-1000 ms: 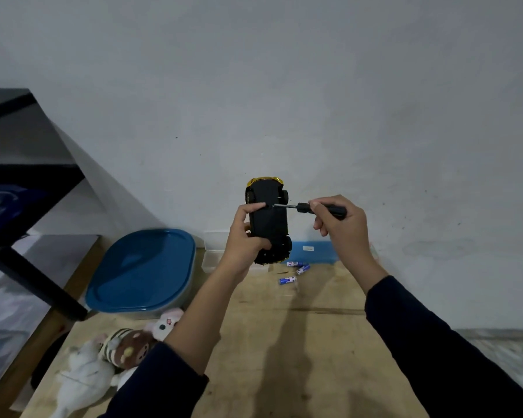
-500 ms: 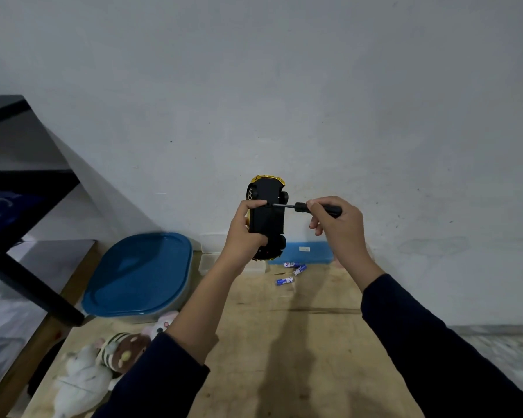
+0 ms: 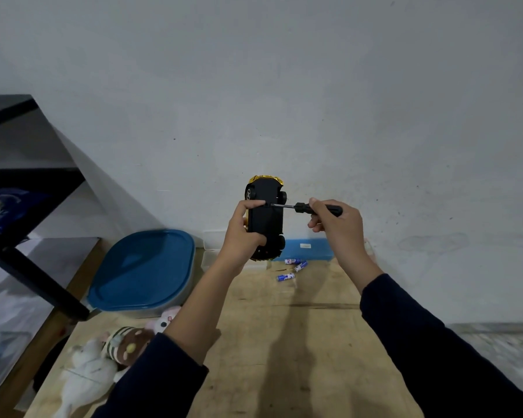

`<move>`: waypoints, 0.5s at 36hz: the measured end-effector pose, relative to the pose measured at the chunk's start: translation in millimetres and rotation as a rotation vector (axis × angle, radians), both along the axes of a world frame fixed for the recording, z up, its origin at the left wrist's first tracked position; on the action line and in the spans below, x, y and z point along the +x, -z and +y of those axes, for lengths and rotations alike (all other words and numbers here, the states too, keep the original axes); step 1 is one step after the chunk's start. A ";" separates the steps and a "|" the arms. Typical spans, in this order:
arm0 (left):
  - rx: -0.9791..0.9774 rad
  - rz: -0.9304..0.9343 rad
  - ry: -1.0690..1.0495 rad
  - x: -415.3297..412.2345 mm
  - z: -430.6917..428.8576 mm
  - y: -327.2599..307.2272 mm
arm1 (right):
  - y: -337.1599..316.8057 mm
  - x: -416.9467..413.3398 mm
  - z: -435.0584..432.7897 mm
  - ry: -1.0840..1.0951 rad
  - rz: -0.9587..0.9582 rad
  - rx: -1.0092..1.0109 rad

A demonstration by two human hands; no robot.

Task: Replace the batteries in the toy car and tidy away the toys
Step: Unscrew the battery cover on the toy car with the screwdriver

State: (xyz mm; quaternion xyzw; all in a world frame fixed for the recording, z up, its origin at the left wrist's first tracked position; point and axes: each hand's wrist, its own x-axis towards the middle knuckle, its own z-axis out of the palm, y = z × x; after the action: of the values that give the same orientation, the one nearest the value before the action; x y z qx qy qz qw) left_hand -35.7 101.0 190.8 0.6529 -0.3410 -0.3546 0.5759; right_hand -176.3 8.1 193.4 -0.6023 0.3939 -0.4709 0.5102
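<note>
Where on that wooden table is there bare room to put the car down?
The table is bare between the batteries and the near edge, under the arms. It is crowded left: blue-lidded tub and soft toys. The car is in the left hand.

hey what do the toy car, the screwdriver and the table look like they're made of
Toy car: likely plastic, matte black underside, shiny gold body edge. Screwdriver: bright metal-looking shaft, black handle, probably plastic or rubber. Table: looks like unfinished plywood, pale, grainy and scuffed.
</note>
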 end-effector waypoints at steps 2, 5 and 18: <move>0.006 -0.016 0.004 -0.6 0.5 0.0 | -2.1 -0.5 1.8 -0.005 0.023 -0.039; 0.017 -0.048 0.016 -2.4 0.6 -0.5 | -8.6 -0.4 5.5 -0.008 0.074 -0.125; 0.010 -0.049 -0.002 -2.7 -1.9 -8.4 | -29.2 5.6 8.3 -0.043 0.707 -0.411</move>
State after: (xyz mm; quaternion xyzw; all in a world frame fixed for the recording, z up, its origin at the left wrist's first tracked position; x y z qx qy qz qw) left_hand -38.4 99.1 199.2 0.6647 -0.3524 -0.3395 0.5645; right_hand -170.7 16.4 222.5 -0.8246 0.4300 -0.2929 0.2222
